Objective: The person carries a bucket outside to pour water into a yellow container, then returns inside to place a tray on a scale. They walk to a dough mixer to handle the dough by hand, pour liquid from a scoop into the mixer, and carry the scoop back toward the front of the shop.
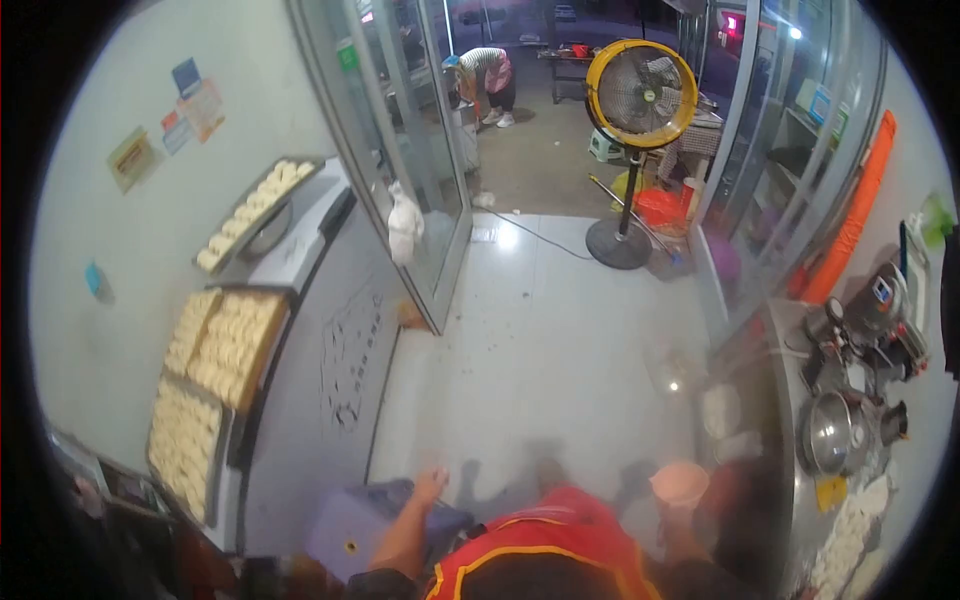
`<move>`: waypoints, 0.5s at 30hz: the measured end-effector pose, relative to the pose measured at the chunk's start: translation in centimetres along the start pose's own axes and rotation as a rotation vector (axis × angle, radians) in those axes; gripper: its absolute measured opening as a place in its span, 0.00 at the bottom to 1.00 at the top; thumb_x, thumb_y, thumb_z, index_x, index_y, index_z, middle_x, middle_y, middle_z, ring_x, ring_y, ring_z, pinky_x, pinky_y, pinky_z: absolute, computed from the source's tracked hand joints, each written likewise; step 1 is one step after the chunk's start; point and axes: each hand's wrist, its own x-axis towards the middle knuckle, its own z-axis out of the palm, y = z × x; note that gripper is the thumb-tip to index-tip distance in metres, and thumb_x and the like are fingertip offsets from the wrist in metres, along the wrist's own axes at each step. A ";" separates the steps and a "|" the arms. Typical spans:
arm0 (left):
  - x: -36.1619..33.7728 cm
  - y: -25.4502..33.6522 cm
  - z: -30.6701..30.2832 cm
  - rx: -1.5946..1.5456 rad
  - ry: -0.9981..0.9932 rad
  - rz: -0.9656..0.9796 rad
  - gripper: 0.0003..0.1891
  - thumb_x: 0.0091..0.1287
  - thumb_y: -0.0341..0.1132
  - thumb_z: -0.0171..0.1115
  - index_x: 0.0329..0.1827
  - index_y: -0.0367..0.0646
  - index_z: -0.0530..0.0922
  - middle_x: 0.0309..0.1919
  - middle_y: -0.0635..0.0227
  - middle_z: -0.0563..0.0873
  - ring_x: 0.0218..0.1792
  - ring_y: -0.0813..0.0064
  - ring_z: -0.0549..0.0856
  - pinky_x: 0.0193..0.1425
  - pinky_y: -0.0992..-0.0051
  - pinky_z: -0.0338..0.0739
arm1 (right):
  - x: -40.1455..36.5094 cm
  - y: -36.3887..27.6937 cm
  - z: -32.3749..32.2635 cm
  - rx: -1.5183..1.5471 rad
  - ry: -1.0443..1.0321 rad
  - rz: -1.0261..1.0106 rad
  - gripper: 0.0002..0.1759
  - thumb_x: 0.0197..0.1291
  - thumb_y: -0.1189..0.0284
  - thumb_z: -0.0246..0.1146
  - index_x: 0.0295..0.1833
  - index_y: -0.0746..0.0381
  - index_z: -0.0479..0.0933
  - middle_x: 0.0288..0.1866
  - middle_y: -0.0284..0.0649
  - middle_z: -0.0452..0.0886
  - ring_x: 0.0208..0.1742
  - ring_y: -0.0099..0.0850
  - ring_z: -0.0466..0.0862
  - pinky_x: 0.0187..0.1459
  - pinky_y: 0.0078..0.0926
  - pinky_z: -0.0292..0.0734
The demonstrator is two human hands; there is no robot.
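Observation:
My left hand [432, 486] hangs over the grey floor, in front of a purple-grey plastic box [345, 525]. Its fingers look curled in, and I see nothing in them, though the hand is small and a little blurred. On the other side, my right hand [678, 518] is closed on a pink plastic cup [680, 484], held low with its round mouth facing up. The cup hides most of those fingers. Between my arms a red apron [560, 520] with yellow edging covers my front.
Trays of pale dough pieces [188, 440] line the counter at left. A steel counter [790, 400] at right carries a metal bowl [835, 432] and pots. Ahead, a yellow fan [641, 95] stands past the glass door [415, 150], its cable across the floor. Outside, a person [487, 75] bends over.

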 end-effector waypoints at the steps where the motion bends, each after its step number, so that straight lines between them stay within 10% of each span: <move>1: 3.2 -7.2 3.2 0.204 -0.041 0.139 0.15 0.58 0.43 0.48 0.31 0.40 0.75 0.25 0.54 0.79 0.30 0.63 0.79 0.36 0.67 0.71 | 1.6 -4.2 1.9 -0.067 -0.067 0.012 0.20 0.52 0.59 0.54 0.50 0.54 0.65 0.34 0.34 0.66 0.35 0.28 0.63 0.35 0.28 0.56; 3: 6.5 -12.0 4.4 0.830 -0.312 0.443 0.09 0.54 0.36 0.48 0.27 0.40 0.74 0.22 0.54 0.79 0.25 0.60 0.80 0.32 0.63 0.73 | 4.5 -12.4 5.1 -0.146 -0.164 0.019 0.20 0.51 0.61 0.56 0.49 0.56 0.65 0.40 0.35 0.68 0.43 0.29 0.64 0.44 0.31 0.58; 5: 6.1 -10.1 2.3 -0.332 -0.312 -0.696 0.08 0.51 0.36 0.51 0.25 0.40 0.74 0.23 0.55 0.80 0.23 0.61 0.80 0.27 0.62 0.72 | 7.4 -20.8 8.8 -0.077 -0.204 -0.001 0.16 0.49 0.61 0.57 0.40 0.59 0.67 0.30 0.35 0.65 0.32 0.29 0.63 0.33 0.31 0.56; 7: 9.4 -14.0 3.2 0.748 -0.320 0.166 0.09 0.50 0.37 0.54 0.21 0.41 0.74 0.18 0.61 0.78 0.19 0.69 0.78 0.23 0.67 0.71 | 11.1 -27.0 13.7 0.072 -0.229 -0.016 0.15 0.46 0.61 0.58 0.29 0.62 0.69 0.13 0.34 0.61 0.10 0.27 0.61 0.12 0.30 0.54; 10: 15.0 -11.7 1.7 0.007 -0.321 -0.604 0.07 0.49 0.37 0.54 0.23 0.42 0.75 0.21 0.61 0.78 0.22 0.68 0.78 0.25 0.67 0.72 | 23.5 -32.4 21.0 -0.180 -0.353 -0.270 0.10 0.46 0.69 0.57 0.24 0.65 0.69 0.12 0.35 0.64 0.10 0.27 0.66 0.11 0.29 0.60; 15: 38.6 -6.9 0.3 0.190 -0.411 -0.515 0.06 0.48 0.35 0.54 0.26 0.45 0.76 0.25 0.62 0.80 0.26 0.67 0.79 0.29 0.68 0.73 | 29.1 -47.4 27.1 -0.107 -0.391 -0.168 0.08 0.45 0.71 0.57 0.26 0.66 0.68 0.13 0.35 0.65 0.11 0.27 0.67 0.11 0.26 0.62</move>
